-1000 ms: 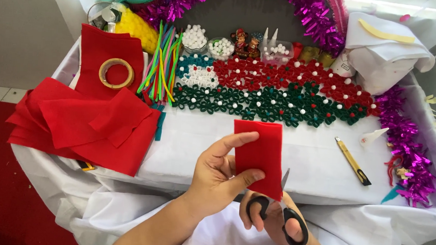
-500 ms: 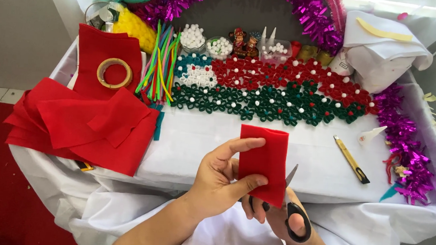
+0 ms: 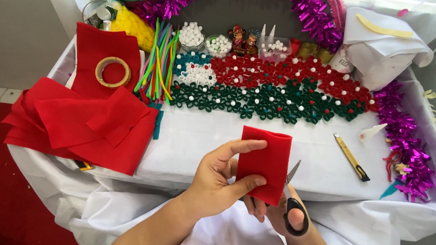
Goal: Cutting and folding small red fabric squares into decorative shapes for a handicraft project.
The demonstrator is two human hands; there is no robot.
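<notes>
Pinching folded red felt, the left hand steadies it; right hand, partly hidden, apparently grips black scissors.

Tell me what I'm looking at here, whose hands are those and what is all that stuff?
The camera sits on a person's head and looks down, so those are that person's own hands. The left hand pinches a folded red felt piece. The right hand holds black scissors against the felt's edge. On the white table lie red felt sheets, a tape roll, colourful sticks, red and green paper flowers, a yellow cutter and purple tinsel.
</notes>
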